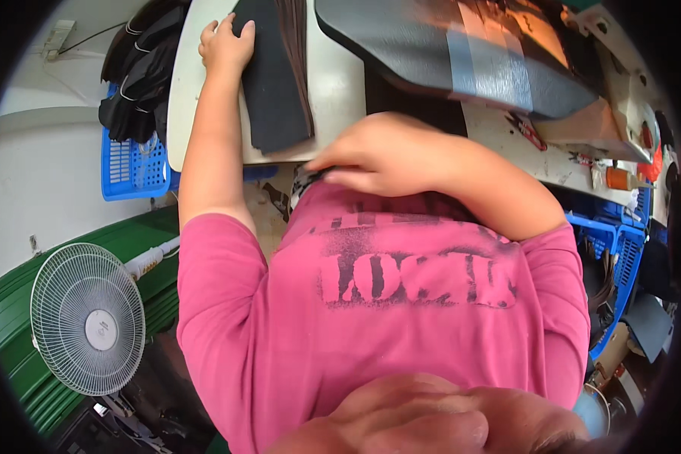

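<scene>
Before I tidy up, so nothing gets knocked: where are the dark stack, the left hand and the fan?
Dark stack (pixel 271 85), head view: its flat upper face.
Left hand (pixel 228 49), head view: back of the hand.
Fan (pixel 98 327), head view: hub of its grille.

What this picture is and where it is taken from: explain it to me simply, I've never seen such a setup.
There is no machine gripping here, just a person's bare hands. A wide fisheye camera on the person's head looks down, so straight edges bend and the short-sleeved pink shirt fills the lower middle. The left hand lies spread at the left edge of a long, flat black stack with brownish edges, on a white table. The right hand is blurred in front of the waist; whether it holds anything, I can't tell. Toward the upper right is a large glossy black panel with a grey band. At lower left is a round white wire-caged fan.
</scene>
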Demonstrator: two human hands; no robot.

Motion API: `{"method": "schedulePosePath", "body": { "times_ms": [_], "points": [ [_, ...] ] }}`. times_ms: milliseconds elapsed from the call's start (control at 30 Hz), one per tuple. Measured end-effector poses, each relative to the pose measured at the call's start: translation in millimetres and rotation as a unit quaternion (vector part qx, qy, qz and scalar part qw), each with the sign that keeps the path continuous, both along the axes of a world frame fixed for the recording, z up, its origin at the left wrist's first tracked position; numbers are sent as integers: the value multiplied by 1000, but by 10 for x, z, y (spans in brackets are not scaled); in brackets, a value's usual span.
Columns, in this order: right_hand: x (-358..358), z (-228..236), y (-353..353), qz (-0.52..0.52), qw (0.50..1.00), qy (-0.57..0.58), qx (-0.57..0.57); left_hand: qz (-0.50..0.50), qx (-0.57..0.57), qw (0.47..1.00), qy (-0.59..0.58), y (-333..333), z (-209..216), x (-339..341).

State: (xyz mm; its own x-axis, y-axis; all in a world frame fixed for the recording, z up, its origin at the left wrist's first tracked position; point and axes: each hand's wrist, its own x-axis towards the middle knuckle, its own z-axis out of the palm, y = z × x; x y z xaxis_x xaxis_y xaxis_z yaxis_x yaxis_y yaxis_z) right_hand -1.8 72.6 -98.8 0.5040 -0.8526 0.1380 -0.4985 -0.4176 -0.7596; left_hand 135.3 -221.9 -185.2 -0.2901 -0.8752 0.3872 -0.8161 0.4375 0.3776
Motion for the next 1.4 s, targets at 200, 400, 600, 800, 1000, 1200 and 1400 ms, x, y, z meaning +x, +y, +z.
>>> {"method": "schedulePosePath", "body": {
  "times_ms": [200, 400, 600, 800, 1000, 1200, 1400],
  "points": [
    [-620, -113, 868, -207, 960, 121, -142, -393, -101, 906, 121, 1553, 462, 7],
    [-750, -404, 1037, -239, 948, 128, -165, -547, -14, 836, 28, 2504, 472, -178],
    [-824, -383, 971, -209, 950, 146, -178, -548, -30, 833, -68, 2546, 671, -324],
    [-899, -384, 897, -229, 968, 34, -96, -548, 29, 833, -68, 2468, 690, -384],
    [-971, -358, 830, -179, 981, 44, -60, -599, 49, 792, -105, 2379, 772, -381],
    [-1034, -390, 725, -155, 986, 44, -32, -616, 90, 777, -87, 2300, 748, -397],
    [-712, -420, 784, -374, 912, -6, -167, -339, 233, 908, 85, 2297, 461, -417]
  ]
}}
